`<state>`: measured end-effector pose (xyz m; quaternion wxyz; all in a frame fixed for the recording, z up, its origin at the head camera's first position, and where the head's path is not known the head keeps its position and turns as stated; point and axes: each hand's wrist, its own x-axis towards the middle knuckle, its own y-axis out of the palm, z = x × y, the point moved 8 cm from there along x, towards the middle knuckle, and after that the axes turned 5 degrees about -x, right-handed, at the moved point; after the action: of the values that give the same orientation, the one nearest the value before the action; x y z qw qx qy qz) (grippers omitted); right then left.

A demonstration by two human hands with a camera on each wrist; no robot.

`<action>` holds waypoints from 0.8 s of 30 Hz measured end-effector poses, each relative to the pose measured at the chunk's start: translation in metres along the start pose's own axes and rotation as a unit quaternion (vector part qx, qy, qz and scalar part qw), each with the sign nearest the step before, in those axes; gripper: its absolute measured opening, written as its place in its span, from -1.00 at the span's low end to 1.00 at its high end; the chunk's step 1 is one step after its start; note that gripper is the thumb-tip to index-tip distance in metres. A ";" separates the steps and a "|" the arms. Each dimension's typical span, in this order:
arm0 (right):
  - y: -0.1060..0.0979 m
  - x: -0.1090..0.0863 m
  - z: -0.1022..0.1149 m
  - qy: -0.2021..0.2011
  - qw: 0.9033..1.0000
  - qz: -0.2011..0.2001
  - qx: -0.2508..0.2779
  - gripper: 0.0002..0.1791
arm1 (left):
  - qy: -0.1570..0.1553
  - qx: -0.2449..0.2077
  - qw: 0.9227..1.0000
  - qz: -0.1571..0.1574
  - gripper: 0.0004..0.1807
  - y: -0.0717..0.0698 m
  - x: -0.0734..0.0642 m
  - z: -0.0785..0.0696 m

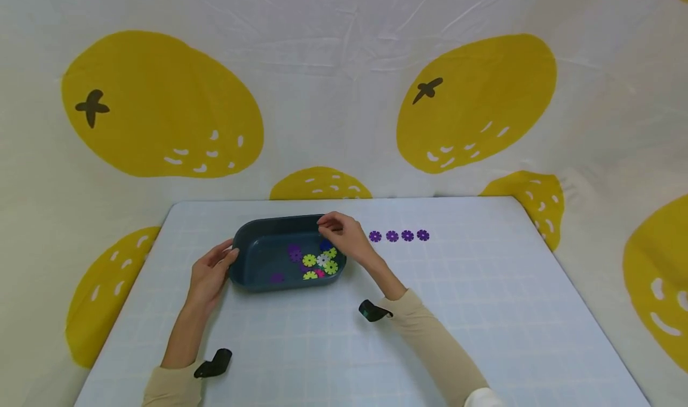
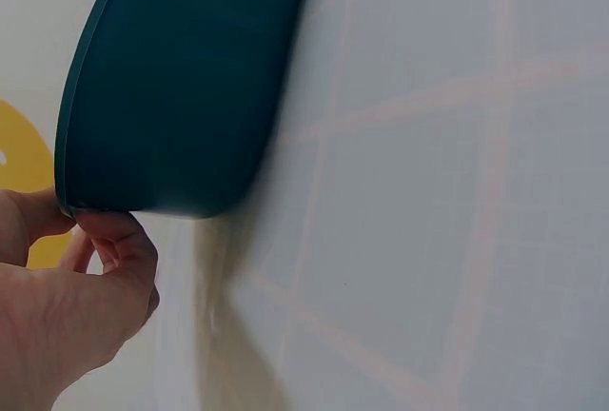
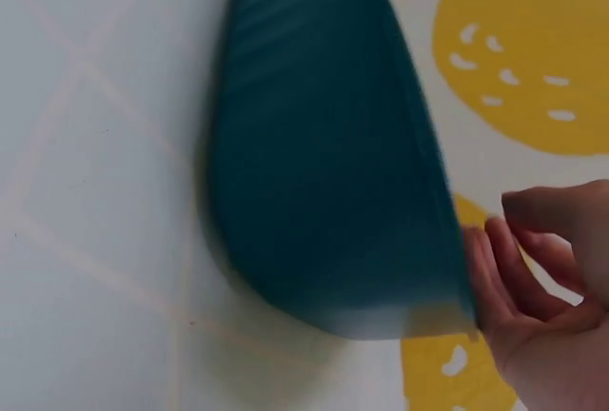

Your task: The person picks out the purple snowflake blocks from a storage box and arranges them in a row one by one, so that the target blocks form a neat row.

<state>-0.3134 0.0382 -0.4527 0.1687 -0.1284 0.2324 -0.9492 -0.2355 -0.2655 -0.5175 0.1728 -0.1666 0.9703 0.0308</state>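
Observation:
A dark teal oblong tray [image 1: 257, 265] sits toward the back of the table. My left hand [image 1: 208, 275] pinches its left rim between thumb and fingers; the left wrist view shows this hand [image 2: 90, 287] at the tray's corner. Over the right end is my right hand [image 1: 346, 238], fingers loosely bent. In the right wrist view this hand [image 3: 547, 287] lies against the rim, thumb apart from the fingers and nothing visible between them. Inside the tray are several flower-shaped discs: purple [image 1: 294, 252], yellow-green [image 1: 309, 260], white [image 1: 323, 260], blue [image 1: 325, 245] and pink [image 1: 319, 273].
Right of the tray, several purple flower discs [image 1: 407, 235] lie in a straight row. A pale checked cloth covers the table [image 1: 301, 347]. Behind the table's back edge hangs a white curtain [image 1: 328, 114] printed with large yellow fruit.

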 end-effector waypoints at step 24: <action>0.068 0.005 0.011 -0.099 0.968 0.080 -0.215 -0.72 | 0.011 -0.014 1.000 0.002 -0.38 -0.001 0.000 0.002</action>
<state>-0.2963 -0.0248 -0.4759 0.2347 -0.2360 0.4224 -0.8431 -0.2349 -0.2660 -0.5191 0.1600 -0.1676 0.9718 0.0432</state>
